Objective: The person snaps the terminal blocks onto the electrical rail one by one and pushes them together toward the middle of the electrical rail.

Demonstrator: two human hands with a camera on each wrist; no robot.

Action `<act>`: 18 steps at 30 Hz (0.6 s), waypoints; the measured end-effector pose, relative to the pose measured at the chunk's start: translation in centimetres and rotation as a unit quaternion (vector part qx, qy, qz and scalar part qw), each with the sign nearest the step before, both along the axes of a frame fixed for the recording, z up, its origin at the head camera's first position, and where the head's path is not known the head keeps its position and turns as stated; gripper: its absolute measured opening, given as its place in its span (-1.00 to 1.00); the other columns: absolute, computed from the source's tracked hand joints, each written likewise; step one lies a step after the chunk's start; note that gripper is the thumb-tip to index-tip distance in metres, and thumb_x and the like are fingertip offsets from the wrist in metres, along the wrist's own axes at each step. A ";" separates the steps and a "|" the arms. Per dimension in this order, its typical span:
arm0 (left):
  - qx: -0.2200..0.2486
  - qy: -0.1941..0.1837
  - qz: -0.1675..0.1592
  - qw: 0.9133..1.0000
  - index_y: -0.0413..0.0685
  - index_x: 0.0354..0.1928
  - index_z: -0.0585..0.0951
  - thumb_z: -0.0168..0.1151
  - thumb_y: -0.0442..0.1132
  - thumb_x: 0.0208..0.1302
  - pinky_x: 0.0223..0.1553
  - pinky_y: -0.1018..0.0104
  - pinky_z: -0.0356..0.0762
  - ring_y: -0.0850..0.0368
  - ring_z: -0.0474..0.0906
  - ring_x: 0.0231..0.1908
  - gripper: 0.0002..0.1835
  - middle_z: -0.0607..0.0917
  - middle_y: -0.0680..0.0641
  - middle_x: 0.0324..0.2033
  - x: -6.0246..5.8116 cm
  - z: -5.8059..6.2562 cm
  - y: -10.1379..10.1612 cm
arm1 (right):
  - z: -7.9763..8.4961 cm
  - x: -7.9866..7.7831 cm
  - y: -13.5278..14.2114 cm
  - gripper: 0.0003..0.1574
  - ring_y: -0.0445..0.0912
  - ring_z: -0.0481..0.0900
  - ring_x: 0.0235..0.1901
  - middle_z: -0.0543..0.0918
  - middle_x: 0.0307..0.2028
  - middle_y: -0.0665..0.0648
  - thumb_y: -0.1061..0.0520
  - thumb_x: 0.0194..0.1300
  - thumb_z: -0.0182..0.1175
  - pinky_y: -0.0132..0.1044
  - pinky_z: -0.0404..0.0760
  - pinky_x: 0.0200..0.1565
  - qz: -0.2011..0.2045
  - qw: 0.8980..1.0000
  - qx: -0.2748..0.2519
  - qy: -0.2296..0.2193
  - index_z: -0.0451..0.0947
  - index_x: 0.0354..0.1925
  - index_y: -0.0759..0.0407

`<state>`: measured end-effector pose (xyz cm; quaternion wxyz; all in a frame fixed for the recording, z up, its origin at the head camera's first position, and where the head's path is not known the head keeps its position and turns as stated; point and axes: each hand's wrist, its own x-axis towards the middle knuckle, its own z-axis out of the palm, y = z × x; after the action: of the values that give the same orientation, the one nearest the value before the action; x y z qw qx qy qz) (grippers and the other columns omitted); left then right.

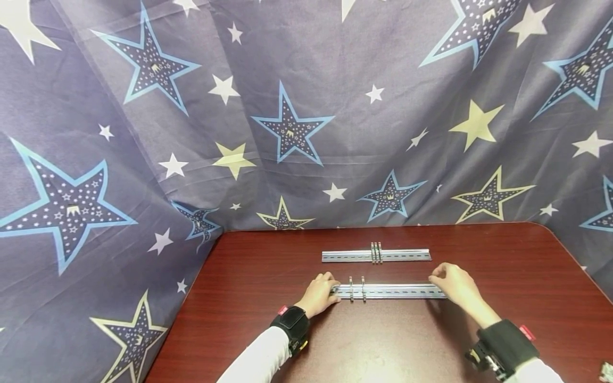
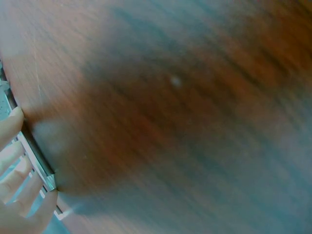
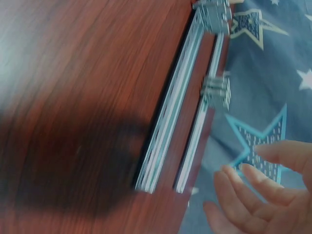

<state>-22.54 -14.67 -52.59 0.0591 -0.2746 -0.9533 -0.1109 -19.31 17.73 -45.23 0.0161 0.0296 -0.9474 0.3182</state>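
A slotted metal DIN rail [image 1: 397, 291] lies across the table, with two slim terminal blocks [image 1: 363, 289] mounted toward its left end. My left hand [image 1: 318, 295] grips that left end; in the left wrist view the thumb is on one side of the rail [image 2: 36, 158] and the fingers on the other. Over by the right end is my right hand [image 1: 457, 287], its fingers loosely bent. The right wrist view shows this hand [image 3: 263, 190] apart from the rail's free end, with nothing between thumb and fingers.
Behind, a second DIN rail [image 1: 402, 256] lies roughly parallel, carrying three terminal blocks [image 1: 376, 252] side by side. A small pale part [image 1: 606, 371] sits at the lower right edge of the head view. A star-patterned curtain [image 1: 306, 175] hangs behind the red-brown table [image 1: 258, 266].
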 end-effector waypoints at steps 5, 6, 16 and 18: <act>0.002 0.003 -0.003 1.000 -0.08 -0.23 0.63 0.35 -0.12 -0.12 -0.34 0.32 0.36 0.15 0.37 -0.34 -0.65 0.46 0.05 -0.40 0.0 0.0 0.0 | 0.1 1.0 2.5 -0.76 0.16 0.54 -0.42 0.59 -0.47 0.28 0.16 0.03 0.14 -0.06 0.41 -0.42 -0.019 1.000 0.003 0.015 0.50 -0.40 0.36; 0.002 0.004 -0.005 1.000 -0.08 -0.23 0.63 0.35 -0.12 -0.12 -0.34 0.32 0.36 0.15 0.37 -0.35 -0.65 0.46 0.05 -0.40 0.0 0.0 0.0 | 0.1 1.2 3.0 -0.75 0.17 0.54 -0.41 0.59 -0.46 0.29 0.16 0.03 0.14 -0.05 0.41 -0.41 -0.022 1.000 0.004 0.017 0.50 -0.39 0.37; 0.004 0.006 -0.004 1.000 -0.08 -0.25 0.63 0.36 -0.13 -0.13 -0.35 0.32 0.36 0.14 0.37 -0.35 -0.66 0.46 0.04 -0.40 0.1 0.0 0.0 | 0.1 3.2 7.9 -0.67 0.29 0.51 -0.37 0.58 -0.43 0.38 0.16 0.04 0.14 0.03 0.39 -0.41 -0.053 0.998 0.036 0.010 0.46 -0.32 0.46; 0.003 0.005 -0.004 1.000 -0.08 -0.24 0.63 0.36 -0.12 -0.13 -0.34 0.32 0.36 0.14 0.37 -0.35 -0.66 0.46 0.04 -0.40 0.1 0.0 -0.1 | -0.1 3.6 9.0 -0.65 0.32 0.49 -0.36 0.56 -0.42 0.41 0.17 0.03 0.15 0.04 0.38 -0.41 -0.057 0.997 0.043 0.009 0.45 -0.31 0.48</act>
<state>-22.46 -14.72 -52.55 0.0647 -0.2791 -0.9514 -0.1130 -15.69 26.72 -45.32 0.0412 -0.0207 -0.9602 0.2755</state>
